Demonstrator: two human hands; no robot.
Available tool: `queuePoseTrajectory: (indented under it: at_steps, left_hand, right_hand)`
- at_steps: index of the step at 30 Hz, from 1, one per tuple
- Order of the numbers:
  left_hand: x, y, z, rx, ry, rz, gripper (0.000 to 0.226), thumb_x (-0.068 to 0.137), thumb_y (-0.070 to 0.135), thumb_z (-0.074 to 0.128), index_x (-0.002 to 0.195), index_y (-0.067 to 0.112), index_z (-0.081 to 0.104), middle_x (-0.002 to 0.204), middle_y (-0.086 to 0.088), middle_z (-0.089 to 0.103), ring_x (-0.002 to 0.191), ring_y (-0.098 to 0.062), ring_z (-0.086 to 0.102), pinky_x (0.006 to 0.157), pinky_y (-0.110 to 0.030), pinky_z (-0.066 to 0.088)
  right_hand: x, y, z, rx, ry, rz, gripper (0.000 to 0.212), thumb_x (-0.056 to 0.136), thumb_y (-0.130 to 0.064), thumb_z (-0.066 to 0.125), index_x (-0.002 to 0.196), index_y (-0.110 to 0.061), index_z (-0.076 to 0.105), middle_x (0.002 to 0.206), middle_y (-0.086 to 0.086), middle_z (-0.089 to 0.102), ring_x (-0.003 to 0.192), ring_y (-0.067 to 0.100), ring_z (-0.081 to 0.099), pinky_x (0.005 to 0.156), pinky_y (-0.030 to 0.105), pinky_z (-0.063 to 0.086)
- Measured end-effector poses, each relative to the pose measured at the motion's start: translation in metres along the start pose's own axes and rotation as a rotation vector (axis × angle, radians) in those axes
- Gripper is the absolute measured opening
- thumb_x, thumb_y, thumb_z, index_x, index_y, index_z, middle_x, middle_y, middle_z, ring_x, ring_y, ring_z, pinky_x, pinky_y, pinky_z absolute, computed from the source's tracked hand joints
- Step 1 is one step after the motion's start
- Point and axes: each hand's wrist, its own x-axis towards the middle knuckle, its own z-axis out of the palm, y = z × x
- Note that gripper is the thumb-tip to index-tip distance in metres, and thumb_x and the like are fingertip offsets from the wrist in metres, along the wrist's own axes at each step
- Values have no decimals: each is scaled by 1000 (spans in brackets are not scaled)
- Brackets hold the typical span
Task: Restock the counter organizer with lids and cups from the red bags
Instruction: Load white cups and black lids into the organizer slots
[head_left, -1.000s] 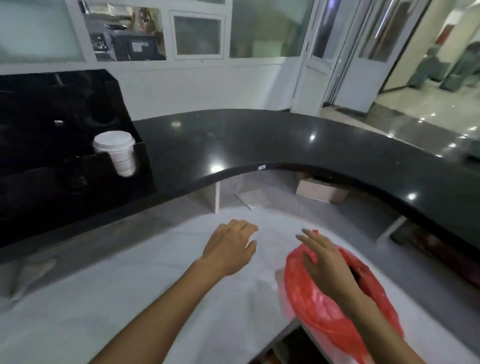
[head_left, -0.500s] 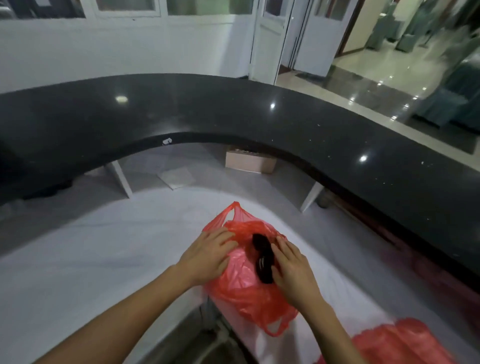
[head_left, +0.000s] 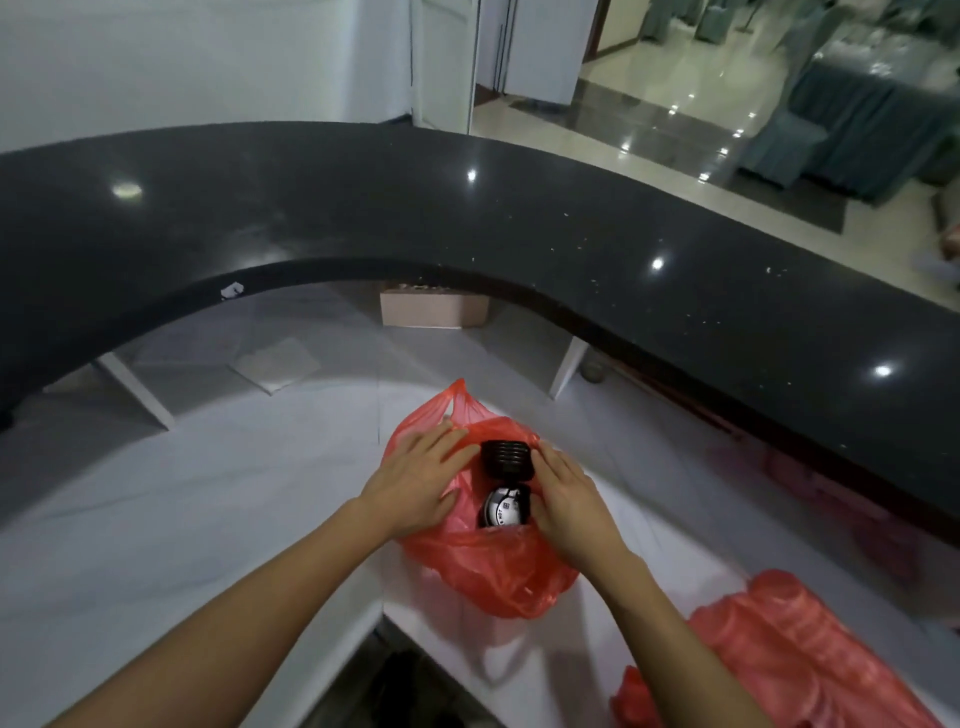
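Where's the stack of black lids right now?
In the head view, the black lids sit in the mouth of the open red bag on the white counter, between the left hand and right hand.

Both hands (head_left: 415, 483) (head_left: 569, 501) spread the red bag (head_left: 493, 566) open, baring black lids (head_left: 506, 460).

Two bare forearms, no sleeves visible
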Motion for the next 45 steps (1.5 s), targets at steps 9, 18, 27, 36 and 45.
queuePoseTrajectory:
  at_steps: [9,18,27,36,45]
  left_hand:
    - [46,-19,34,-244,-128,-50,85,79,47,43,157,28,16,159,-3,35,146,-27,33,115,-47,32]
    - [40,-21,45,-392,-92,-73,73,91,47,52,155,32,21,155,3,41,146,-21,31,116,-47,27]
    - [35,-18,32,-486,-47,-119,64,89,40,56,149,31,36,146,4,51,136,-21,45,107,-43,41]
    - [11,-1,-16,-1131,226,-374,56,90,35,73,142,35,52,143,19,51,132,-1,46,111,-29,37]
    - [-33,22,-62,-1493,378,-450,31,93,4,68,122,13,67,113,3,74,108,-8,69,88,-16,51]
  right_hand:
    - [22,7,0,206,-62,216,67,86,-13,55,152,-17,39,150,6,49,133,26,47,113,31,35]
    - [25,-5,9,145,65,252,84,84,-28,75,155,-18,31,162,6,29,147,25,27,120,37,23]
    - [57,-10,-16,17,33,15,55,78,-20,76,131,-18,59,124,3,64,116,27,54,99,45,46]
    - [36,-42,-60,657,149,179,43,86,-24,76,127,-27,63,116,-17,67,107,-1,60,93,16,44]
    - [17,-70,-63,1045,13,161,28,92,-23,72,120,-18,70,107,-2,76,98,18,72,86,41,59]
